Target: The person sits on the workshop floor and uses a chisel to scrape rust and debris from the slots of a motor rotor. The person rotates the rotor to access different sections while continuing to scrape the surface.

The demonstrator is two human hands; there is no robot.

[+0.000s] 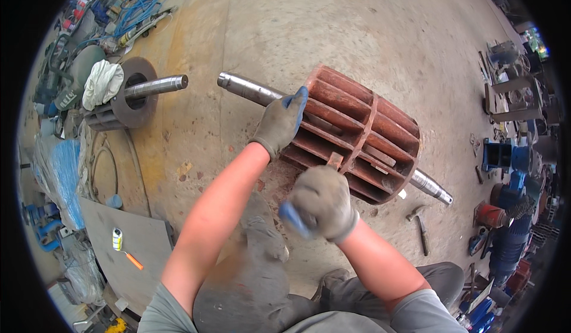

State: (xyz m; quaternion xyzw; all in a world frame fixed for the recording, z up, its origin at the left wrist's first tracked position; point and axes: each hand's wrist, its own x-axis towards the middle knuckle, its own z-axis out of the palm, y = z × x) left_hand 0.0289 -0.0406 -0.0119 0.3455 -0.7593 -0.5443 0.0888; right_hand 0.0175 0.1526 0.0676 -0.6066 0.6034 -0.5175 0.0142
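A rust-red ribbed drum (363, 125), with long fins and a band around its middle, lies on the floor before me. A bare steel shaft (247, 88) sticks out of its left end, and a stepped shaft end (431, 185) shows at its right. My gloved left hand (283, 119) is closed on the drum's left end rim, next to the shaft. Just in front of the fins, my gloved right hand (321, 205) is a fist, slightly smeared by motion. A flat reddish-brown piece (335, 160) shows above that fist; whether the hand holds it is unclear.
A hammer (421, 229) lies right of the drum. Leftward are another shaft (157, 87) in a dark flanged drum with a white rag (102, 85), and a grey sheet (128, 238) bearing a small paint roller (117, 239). Machine parts (511, 214) and blue hose (140, 9) line the sides.
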